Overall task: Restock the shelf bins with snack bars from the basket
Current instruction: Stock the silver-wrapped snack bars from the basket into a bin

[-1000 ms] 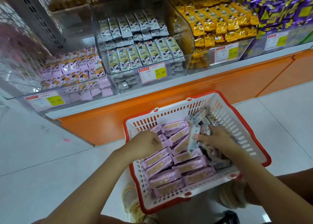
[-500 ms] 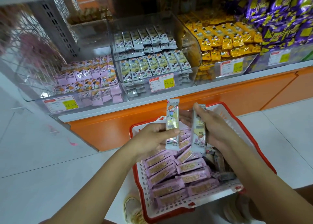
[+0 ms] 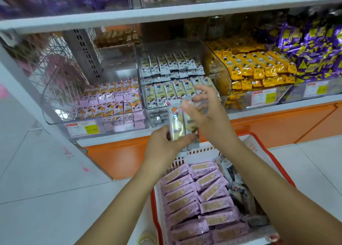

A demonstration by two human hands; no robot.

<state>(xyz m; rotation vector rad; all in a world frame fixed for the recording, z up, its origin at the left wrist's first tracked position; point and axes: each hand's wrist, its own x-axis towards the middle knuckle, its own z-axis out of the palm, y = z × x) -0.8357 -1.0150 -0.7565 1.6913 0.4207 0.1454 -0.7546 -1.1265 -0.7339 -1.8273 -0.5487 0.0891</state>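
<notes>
My left hand (image 3: 166,143) grips the lower ends of two white snack bars (image 3: 176,122), held upright side by side in front of the shelf. My right hand (image 3: 207,115) pinches the top of the right bar, its other fingers spread. Behind the hands stands a clear bin of white bars (image 3: 166,78), with a bin of pink bars (image 3: 111,100) to its left. Below, the red-rimmed white basket (image 3: 268,154) holds rows of pink bars (image 3: 199,198) and several grey-white bars (image 3: 238,191) on its right side.
A bin of yellow bars (image 3: 259,68) and purple packs (image 3: 311,46) fill the shelf to the right. Yellow price tags (image 3: 83,129) hang on the bin fronts. An orange base (image 3: 277,126) runs under the shelf. White floor tiles (image 3: 46,180) spread to the left.
Both hands came up out of the basket, each with a white bar. The two bars are now together in my left hand, raised toward the white-bar bin.
</notes>
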